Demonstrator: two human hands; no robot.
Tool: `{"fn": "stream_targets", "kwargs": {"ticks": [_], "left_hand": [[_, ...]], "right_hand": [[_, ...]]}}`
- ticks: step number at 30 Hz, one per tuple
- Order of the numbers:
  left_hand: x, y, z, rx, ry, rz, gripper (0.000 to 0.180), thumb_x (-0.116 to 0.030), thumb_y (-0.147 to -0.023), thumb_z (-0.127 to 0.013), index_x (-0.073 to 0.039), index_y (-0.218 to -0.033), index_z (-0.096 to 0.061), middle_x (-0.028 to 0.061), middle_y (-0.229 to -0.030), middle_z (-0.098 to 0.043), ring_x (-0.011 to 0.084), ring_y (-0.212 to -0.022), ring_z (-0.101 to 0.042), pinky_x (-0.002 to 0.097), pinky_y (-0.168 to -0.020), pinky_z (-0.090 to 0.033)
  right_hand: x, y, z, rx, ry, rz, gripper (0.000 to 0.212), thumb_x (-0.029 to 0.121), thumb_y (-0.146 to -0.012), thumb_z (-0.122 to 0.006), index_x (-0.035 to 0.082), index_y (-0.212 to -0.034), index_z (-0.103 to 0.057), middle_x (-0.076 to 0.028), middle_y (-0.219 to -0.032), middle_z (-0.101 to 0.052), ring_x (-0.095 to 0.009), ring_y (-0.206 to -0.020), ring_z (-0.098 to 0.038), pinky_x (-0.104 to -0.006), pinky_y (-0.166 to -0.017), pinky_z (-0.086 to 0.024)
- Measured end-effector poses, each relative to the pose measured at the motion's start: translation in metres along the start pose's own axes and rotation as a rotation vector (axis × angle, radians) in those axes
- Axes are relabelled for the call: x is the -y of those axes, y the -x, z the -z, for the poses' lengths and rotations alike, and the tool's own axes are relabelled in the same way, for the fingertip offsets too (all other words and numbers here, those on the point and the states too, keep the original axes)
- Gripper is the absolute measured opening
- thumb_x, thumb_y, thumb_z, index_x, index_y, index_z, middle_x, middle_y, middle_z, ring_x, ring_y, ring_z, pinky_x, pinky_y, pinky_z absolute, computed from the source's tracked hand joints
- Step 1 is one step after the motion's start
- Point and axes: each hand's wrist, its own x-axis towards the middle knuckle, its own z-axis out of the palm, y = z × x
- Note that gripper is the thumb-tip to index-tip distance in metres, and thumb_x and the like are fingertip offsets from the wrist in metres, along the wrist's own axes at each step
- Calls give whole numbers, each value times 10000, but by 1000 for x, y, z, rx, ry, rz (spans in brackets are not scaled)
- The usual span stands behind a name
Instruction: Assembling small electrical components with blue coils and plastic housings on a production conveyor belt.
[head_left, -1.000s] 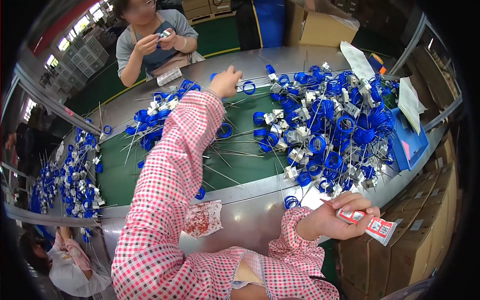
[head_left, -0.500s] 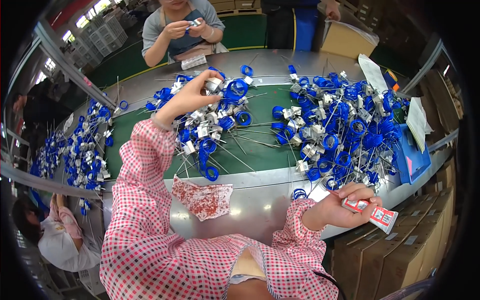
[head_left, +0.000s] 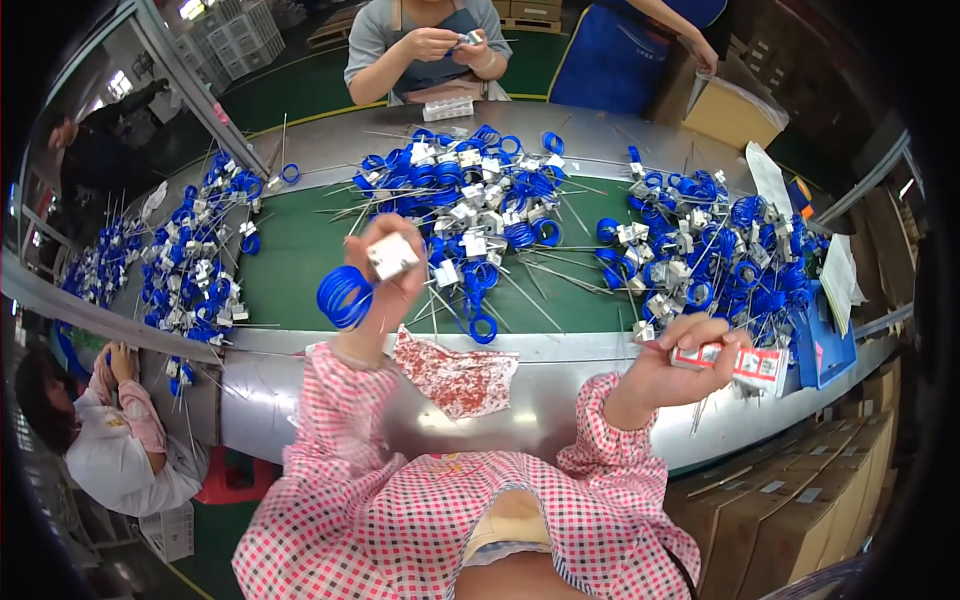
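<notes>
My left hand [head_left: 378, 305] is raised above the near edge of the conveyor, its fingers closed on a small white block [head_left: 393, 257]. Beside that hand hangs a blue coil [head_left: 344, 297], which looks joined to the block. At the right, my right hand [head_left: 678, 372] is wrapped round a squeeze tube [head_left: 757, 366] with a red and white print. The tube's flat end points right, and its front end is partly hidden by my fingers. Between my hands, a red-stained white cloth [head_left: 458, 374] lies on the metal ledge.
Heaps of similar blocks with blue coils and thin metal rods lie on the green belt [head_left: 300, 285], one ahead [head_left: 470, 190] and one right [head_left: 720, 240]. A blue bin [head_left: 828, 345] is at the right edge. Co-workers sit opposite [head_left: 425, 50] and left [head_left: 125, 430]. Cartons [head_left: 800, 510] stand lower right.
My left hand has come back from the heap toward me, bringing a white block with a blue coil. My right hand still grips the tube, a little higher in view. The whole view has shifted.
</notes>
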Motion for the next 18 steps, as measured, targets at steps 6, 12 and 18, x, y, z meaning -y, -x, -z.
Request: {"fn": "stream_targets", "kwargs": {"ticks": [6, 12, 18], "left_hand": [[37, 19, -39, 181, 387, 126, 497, -503, -861, -352, -25, -850, -490, 88, -743, -471, 143, -426, -452, 210, -355, -341], [39, 33, -70, 164, 229, 120, 580, -561, -850, -290, -16, -911, -479, 107, -745, -471, 145, -499, -501, 217, -399, -428], [31, 43, -69, 123, 189, 69, 644, -605, -825, -292, 0, -905, -499, 118, -769, -487, 146, -562, -513, 226, -440, -442]], "right_hand": [[8, 44, -66, 210, -339, 10, 184, 239, -878, -352, 76, -849, -431, -7, -473, -333, -88, -348, -291, -218, -321, -204], [18, 78, -90, 377, -460, 69, 314, 321, -915, -295, 58, -944, -464, -45, -556, -444, -115, -374, -372, -228, -362, -265], [18, 98, -94, 461, -508, 127, 342, 311, -912, -274, 17, -949, -445, -73, -582, -449, -140, -403, -402, -248, -393, -307]]}}
